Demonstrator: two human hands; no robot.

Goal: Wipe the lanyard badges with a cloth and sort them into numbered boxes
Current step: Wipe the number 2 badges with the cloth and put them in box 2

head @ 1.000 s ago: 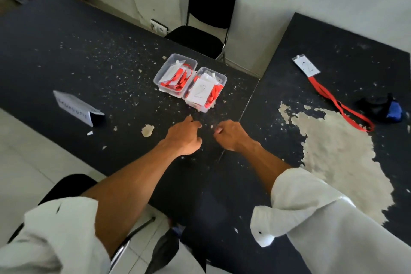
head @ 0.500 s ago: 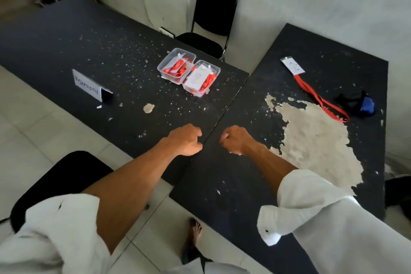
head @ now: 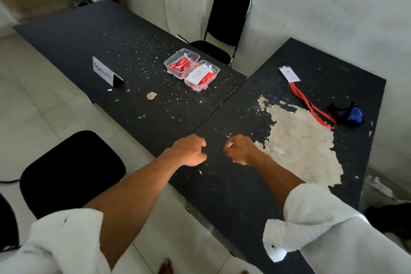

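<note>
At the seam of two peeling black desks, the left hand and right hand are curled into empty fists, close together. Well apart on the right desk, a white lanyard badge with red strap lies diagonally, card pointing far-left, strap trailing near-right to just beside a blue-and-black cloth. Two touching clear plastic boxes hold red lanyards.

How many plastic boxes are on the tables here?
2. The far box and the box labelled 2 sit side by side on the left table, both holding red lanyards. None look hidden.
</note>
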